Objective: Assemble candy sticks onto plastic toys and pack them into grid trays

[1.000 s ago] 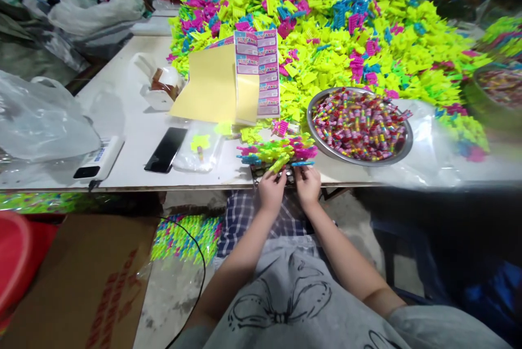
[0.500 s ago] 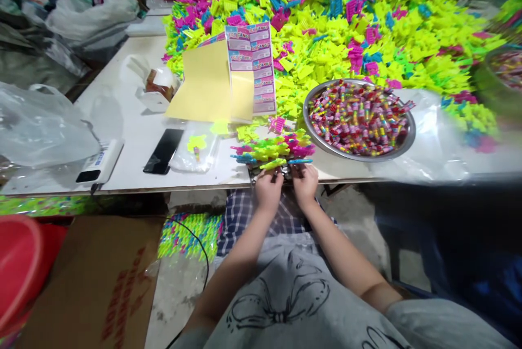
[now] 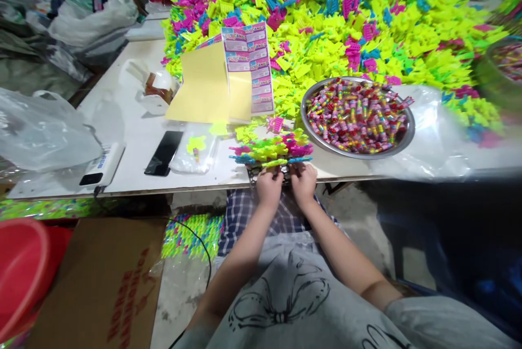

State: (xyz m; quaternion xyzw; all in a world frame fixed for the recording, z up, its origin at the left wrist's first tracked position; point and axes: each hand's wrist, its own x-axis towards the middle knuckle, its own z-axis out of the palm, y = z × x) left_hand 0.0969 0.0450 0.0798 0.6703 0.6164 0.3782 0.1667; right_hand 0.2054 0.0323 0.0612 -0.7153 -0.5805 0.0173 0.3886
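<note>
Head: fingers (image 3: 266,172) at table edge (image 3: 196,188)

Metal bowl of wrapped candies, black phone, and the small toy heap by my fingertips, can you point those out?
Metal bowl (image 3: 359,156): head view, near rim.
Black phone (image 3: 163,154): head view, middle of its face.
Small toy heap (image 3: 272,149): head view, yellow-green middle.

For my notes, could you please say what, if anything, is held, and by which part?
I cannot tell: the left hand and right hand are at the near side of the small plastic pile, fingertips unclear.
</note>
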